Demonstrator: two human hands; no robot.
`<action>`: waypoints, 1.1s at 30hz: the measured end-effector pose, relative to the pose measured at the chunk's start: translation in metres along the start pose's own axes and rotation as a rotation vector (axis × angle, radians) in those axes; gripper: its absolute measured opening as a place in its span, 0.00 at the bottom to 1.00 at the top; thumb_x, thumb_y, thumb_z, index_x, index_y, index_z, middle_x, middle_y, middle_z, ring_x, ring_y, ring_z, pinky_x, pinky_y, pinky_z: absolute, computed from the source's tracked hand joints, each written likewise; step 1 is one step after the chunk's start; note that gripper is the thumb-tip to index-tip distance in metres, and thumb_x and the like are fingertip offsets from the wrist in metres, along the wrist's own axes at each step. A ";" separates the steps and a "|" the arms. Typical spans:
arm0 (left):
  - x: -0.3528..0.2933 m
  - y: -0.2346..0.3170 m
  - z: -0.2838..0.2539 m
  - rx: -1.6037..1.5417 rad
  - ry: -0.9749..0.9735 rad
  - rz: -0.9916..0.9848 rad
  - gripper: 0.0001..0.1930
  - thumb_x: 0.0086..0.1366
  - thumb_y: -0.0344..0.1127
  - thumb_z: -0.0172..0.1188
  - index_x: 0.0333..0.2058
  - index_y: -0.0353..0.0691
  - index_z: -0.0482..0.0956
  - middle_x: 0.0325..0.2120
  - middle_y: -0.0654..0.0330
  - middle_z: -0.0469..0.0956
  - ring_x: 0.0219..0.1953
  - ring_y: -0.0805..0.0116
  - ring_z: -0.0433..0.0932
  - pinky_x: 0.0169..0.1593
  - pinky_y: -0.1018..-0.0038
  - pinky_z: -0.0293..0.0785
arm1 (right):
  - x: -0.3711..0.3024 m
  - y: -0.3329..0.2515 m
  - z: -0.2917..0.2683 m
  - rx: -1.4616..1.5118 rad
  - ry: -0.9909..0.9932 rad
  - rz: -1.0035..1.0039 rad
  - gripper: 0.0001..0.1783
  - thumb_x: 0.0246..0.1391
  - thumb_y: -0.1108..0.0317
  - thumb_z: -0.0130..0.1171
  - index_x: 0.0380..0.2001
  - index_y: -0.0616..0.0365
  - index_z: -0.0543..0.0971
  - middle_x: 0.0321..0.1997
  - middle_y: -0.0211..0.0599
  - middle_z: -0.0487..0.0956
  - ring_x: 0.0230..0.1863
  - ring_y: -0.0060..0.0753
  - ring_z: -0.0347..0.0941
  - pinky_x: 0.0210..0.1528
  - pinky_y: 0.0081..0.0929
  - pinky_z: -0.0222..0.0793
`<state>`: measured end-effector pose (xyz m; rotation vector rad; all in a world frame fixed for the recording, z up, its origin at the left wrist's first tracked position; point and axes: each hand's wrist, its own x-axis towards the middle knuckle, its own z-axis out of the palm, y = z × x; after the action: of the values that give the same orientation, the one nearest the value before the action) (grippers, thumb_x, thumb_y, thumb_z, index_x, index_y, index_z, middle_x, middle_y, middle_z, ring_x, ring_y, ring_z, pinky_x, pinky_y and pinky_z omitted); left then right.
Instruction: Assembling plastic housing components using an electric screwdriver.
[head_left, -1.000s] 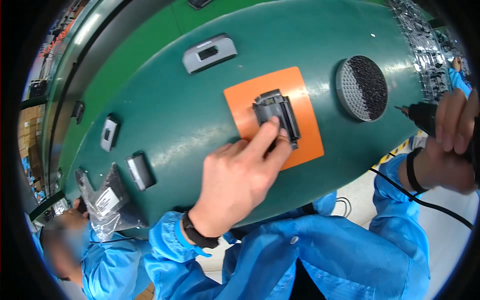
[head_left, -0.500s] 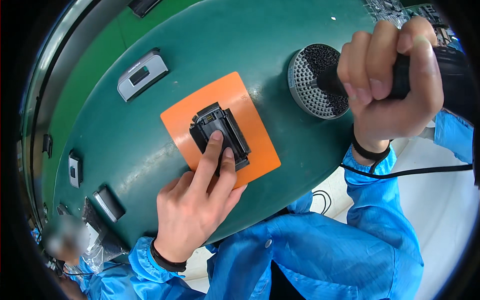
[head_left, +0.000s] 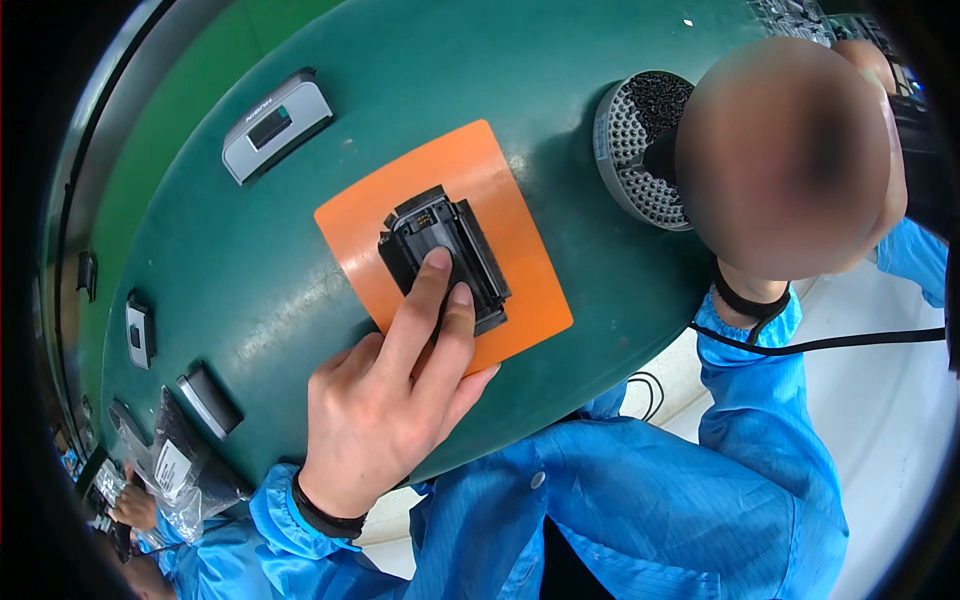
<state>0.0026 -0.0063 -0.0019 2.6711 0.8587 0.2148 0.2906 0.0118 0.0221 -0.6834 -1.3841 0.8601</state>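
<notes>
My left hand [head_left: 375, 400] rests its outstretched index and middle fingers on a black plastic housing [head_left: 470, 250], which has small gold contacts at its far end. The housing lies on an orange mat [head_left: 525, 300], and my left thumb is by the mat's near edge. My right hand [head_left: 800, 190], mostly hidden by a blurred patch, is closed round a black electric screwdriver [head_left: 922, 150]. The screwdriver's front end [head_left: 660, 158] points into a round dimpled tray [head_left: 625, 135] holding many small black screws. The tip itself cannot be made out.
A grey-and-black device [head_left: 278, 125] lies far left on the green table [head_left: 250, 290]. Two smaller ones [head_left: 139, 330] and a clear bag [head_left: 185, 470] are nearer the left rim, beside a co-worker's blue sleeve [head_left: 230, 555]. A black cable [head_left: 840, 347] runs right.
The whole view has shifted slightly, with the mat and tray a little higher in it. A blurred patch now covers my right hand. Both hands keep about the same places on the work.
</notes>
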 end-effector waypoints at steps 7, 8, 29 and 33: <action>0.000 -0.001 -0.003 -0.037 -0.033 -0.026 0.32 0.50 0.44 0.76 0.50 0.33 0.78 0.59 0.50 0.74 0.36 0.61 0.85 0.35 0.70 0.85 | 0.002 0.002 0.003 -0.047 -0.042 -0.014 0.16 0.70 0.59 0.33 0.43 0.54 0.70 0.18 0.26 0.62 0.16 0.20 0.57 0.18 0.23 0.57; -0.001 -0.001 -0.003 -0.037 -0.035 -0.024 0.31 0.50 0.44 0.76 0.50 0.32 0.78 0.59 0.51 0.74 0.36 0.61 0.85 0.36 0.70 0.85 | 0.002 0.001 0.005 -0.046 -0.043 -0.012 0.16 0.70 0.59 0.33 0.42 0.55 0.70 0.18 0.26 0.62 0.16 0.20 0.56 0.18 0.22 0.56; -0.013 -0.010 0.007 -0.022 0.006 -0.002 0.26 0.52 0.44 0.72 0.49 0.44 0.76 0.61 0.63 0.71 0.24 0.69 0.78 0.28 0.74 0.77 | 0.038 0.004 0.076 0.085 -0.252 0.007 0.17 0.70 0.61 0.34 0.45 0.55 0.74 0.19 0.24 0.61 0.16 0.17 0.56 0.20 0.23 0.58; -0.012 -0.011 0.006 -0.017 0.009 0.001 0.25 0.52 0.44 0.72 0.47 0.46 0.75 0.60 0.63 0.71 0.22 0.70 0.76 0.27 0.76 0.76 | 0.038 0.010 0.080 0.057 -0.278 0.010 0.18 0.70 0.61 0.34 0.45 0.55 0.74 0.19 0.24 0.62 0.16 0.18 0.56 0.20 0.23 0.58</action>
<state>-0.0114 -0.0069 -0.0123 2.6568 0.8549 0.2334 0.2091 0.0426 0.0413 -0.5422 -1.5970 1.0275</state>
